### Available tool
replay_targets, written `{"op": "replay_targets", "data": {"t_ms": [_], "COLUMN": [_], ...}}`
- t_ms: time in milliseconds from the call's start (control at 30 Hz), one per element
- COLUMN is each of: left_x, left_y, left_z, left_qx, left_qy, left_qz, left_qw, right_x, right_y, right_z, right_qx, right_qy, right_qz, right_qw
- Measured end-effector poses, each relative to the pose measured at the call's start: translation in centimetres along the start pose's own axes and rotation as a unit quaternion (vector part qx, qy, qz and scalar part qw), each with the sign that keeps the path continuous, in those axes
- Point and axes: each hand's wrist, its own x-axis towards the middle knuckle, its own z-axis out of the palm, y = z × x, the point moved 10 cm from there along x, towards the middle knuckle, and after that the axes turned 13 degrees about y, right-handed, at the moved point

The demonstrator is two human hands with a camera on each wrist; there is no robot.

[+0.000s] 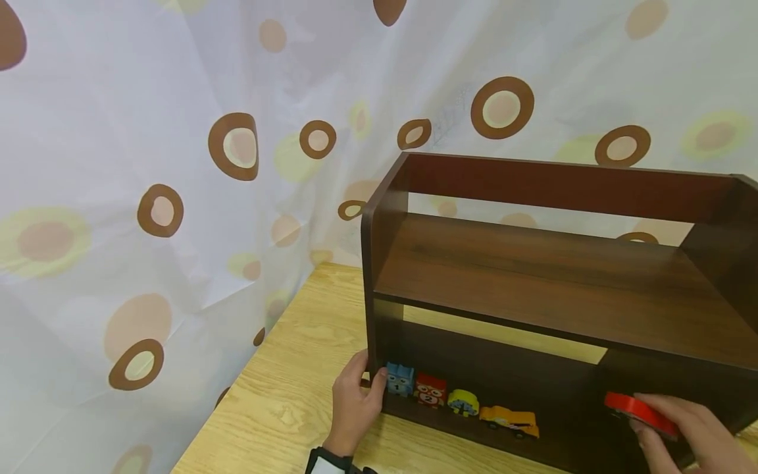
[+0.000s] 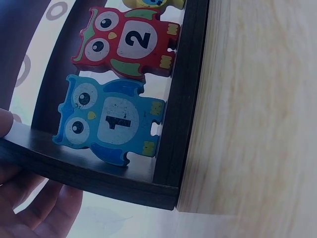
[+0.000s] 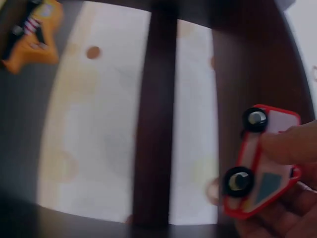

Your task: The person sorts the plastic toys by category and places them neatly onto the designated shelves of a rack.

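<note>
A dark brown wooden shelf point(image 1: 551, 276) stands on a light wood table point(image 1: 290, 395). On its bottom board stand a blue owl piece marked 1 point(image 1: 400, 378) point(image 2: 109, 119), a red owl marked 2 point(image 1: 430, 390) point(image 2: 126, 42), a yellow piece point(image 1: 464, 402) and an orange vehicle piece point(image 1: 510, 421) point(image 3: 32, 34). My left hand point(image 1: 355, 408) grips the shelf's left side panel beside the blue owl. My right hand point(image 1: 687, 428) pinches a flat red car piece point(image 1: 639, 411) point(image 3: 260, 161) in front of the shelf's lower right part.
A white curtain with brown and yellow circles point(image 1: 177, 164) hangs behind and to the left of the table. The shelf's upper board point(image 1: 533, 263) carries nothing. The table's left edge point(image 1: 237, 388) runs close to the curtain.
</note>
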Motion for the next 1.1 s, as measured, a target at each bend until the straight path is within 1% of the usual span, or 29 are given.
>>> {"op": "replay_targets", "data": {"t_ms": [33, 100, 167, 200, 367, 433, 500, 533, 600, 733, 767, 933, 1000, 1100], "left_x": [0.0, 0.0, 0.0, 0.0, 0.0, 0.0, 0.0, 0.0, 0.0, 0.0, 0.0, 0.0, 0.0, 0.1], "left_y": [0.0, 0.0, 0.0, 0.0, 0.0, 0.0, -0.1, 0.0, -0.1, -0.2, -0.2, -0.3, -0.3, -0.4], "left_z": [0.0, 0.0, 0.1, 0.1, 0.2, 0.2, 0.2, 0.1, 0.1, 0.1, 0.1, 0.2, 0.2, 0.2], "left_qx": [0.000, -0.001, -0.002, -0.003, -0.005, -0.005, -0.004, -0.005, -0.006, -0.005, -0.007, -0.008, -0.007, -0.004], "left_qy": [0.000, 0.000, -0.002, -0.003, -0.005, -0.002, 0.001, 0.003, 0.006, 0.005, 0.003, 0.000, -0.001, -0.001], "left_qz": [0.001, 0.001, 0.000, -0.001, 0.000, 0.003, 0.007, 0.009, 0.010, 0.006, 0.004, 0.000, -0.001, -0.003], "left_qw": [1.0000, 1.0000, 1.0000, 1.0000, 1.0000, 1.0000, 1.0000, 0.9999, 0.9999, 1.0000, 1.0000, 1.0000, 1.0000, 1.0000], "right_x": [-0.4, -1.1, -1.8, -2.1, -3.6, -4.2, -4.8, -5.1, -5.9, -6.9, -7.2, -8.0, -8.1, -8.1], "right_y": [0.7, 2.0, 3.0, 3.4, 5.2, 6.0, 7.0, 7.4, 8.2, 9.1, 9.3, 9.7, 9.8, 9.9], "right_z": [1.0, 2.6, 3.8, 4.2, 5.6, 6.5, 7.4, 7.8, 8.7, 9.8, 10.0, 10.6, 10.8, 11.1], "right_qx": [-0.032, -0.097, -0.120, -0.131, -0.157, -0.158, -0.161, -0.160, -0.154, -0.159, -0.158, -0.162, -0.161, -0.156], "right_qy": [-0.027, -0.075, -0.115, -0.126, -0.147, -0.184, -0.226, -0.240, -0.277, -0.295, -0.305, -0.319, -0.319, -0.314], "right_qz": [0.030, 0.075, 0.095, 0.107, 0.144, 0.159, 0.172, 0.178, 0.194, 0.202, 0.206, 0.219, 0.217, 0.207], "right_qw": [0.999, 0.990, 0.982, 0.978, 0.966, 0.957, 0.945, 0.941, 0.928, 0.920, 0.916, 0.908, 0.909, 0.913]}}
